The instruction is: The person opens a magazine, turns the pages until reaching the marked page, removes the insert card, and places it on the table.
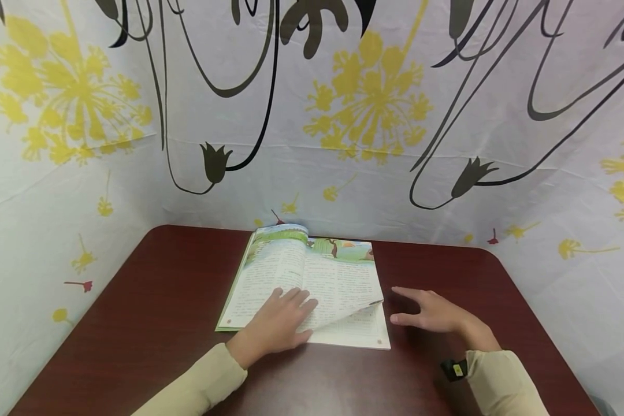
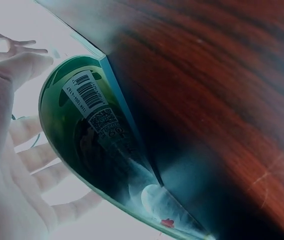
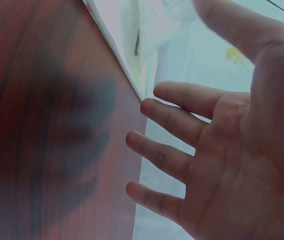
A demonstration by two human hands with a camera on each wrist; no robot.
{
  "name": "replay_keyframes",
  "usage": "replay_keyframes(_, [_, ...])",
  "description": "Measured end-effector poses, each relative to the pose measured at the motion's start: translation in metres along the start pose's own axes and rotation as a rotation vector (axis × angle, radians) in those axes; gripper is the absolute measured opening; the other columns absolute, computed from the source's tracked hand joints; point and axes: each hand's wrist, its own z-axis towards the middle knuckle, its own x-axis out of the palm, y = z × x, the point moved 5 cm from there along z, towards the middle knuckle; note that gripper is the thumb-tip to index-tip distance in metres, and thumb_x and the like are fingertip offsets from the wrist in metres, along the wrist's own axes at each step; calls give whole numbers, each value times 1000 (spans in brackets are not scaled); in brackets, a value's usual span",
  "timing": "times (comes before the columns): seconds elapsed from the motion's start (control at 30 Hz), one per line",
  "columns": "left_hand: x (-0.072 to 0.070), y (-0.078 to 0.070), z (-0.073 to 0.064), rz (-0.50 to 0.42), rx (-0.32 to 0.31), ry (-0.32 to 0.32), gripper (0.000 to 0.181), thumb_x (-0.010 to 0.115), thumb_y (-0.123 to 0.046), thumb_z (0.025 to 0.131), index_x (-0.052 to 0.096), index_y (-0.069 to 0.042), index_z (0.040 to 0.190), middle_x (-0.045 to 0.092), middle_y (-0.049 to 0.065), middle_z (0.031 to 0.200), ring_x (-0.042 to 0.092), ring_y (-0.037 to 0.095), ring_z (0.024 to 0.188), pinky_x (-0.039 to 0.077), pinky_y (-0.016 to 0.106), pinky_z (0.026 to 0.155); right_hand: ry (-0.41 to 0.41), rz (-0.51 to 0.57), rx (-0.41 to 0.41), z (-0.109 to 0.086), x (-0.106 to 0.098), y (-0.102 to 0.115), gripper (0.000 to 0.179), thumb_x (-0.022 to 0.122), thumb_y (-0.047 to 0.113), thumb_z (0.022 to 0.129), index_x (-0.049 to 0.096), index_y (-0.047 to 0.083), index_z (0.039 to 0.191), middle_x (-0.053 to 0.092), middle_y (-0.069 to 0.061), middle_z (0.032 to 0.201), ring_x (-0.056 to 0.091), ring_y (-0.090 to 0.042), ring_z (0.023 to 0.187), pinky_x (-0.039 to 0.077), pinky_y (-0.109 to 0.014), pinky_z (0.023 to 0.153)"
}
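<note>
An open picture book [image 1: 338, 277] lies on the dark red table [image 1: 151, 323], printed text on both pages and green pictures along the top. My left hand [image 1: 283, 320] rests flat on the lower middle of the book, fingers straight, beside a right-hand page that curls up at its lower corner [image 1: 366, 309]. My right hand [image 1: 429, 312] hovers just right of the book over the table, fingers spread and holding nothing. The left wrist view shows the book's green cover with a barcode [image 2: 89, 95] bent up from the table. In the right wrist view my right hand [image 3: 182, 145] is spread beside the book's edge [image 3: 116, 55].
A white cloth with yellow flowers and black stems [image 1: 364, 104] hangs close around the table on the back and both sides. The table's rounded far corners [image 1: 491, 254] lie near the cloth. Bare tabletop lies left of the book.
</note>
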Motion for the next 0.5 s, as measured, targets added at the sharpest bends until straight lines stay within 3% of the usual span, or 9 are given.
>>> replay_keyframes(0.1, [-2,-1,1,-18,34,-37,64,74,-41,84,53,-15,139,58,7,132,55,25,121,48,44,88,13,-18,-6,2,5,0,86,70,56,85,45,0,147,48,-21,146,44,-41,135,40,-61,102])
replay_keyframes(0.23, [-6,-3,1,-69,90,-82,74,78,-28,81,46,-16,146,44,13,150,46,26,135,47,45,95,9,-43,-66,6,12,4,86,77,51,82,48,-1,144,52,-18,143,49,-38,132,42,-58,101])
replay_keyframes(0.37, [-8,-4,2,-70,125,-96,70,72,-17,82,46,-20,147,29,14,160,37,25,142,45,43,101,-11,-84,-114,10,18,10,81,82,45,78,52,0,140,55,-15,139,52,-36,128,43,-57,100])
replay_keyframes(0.5, [-9,-5,3,-15,144,-109,71,64,-11,83,43,-24,150,16,11,165,24,24,149,40,45,107,-24,-125,-108,14,22,16,80,82,42,78,53,2,140,53,-16,142,50,-37,130,42,-57,102])
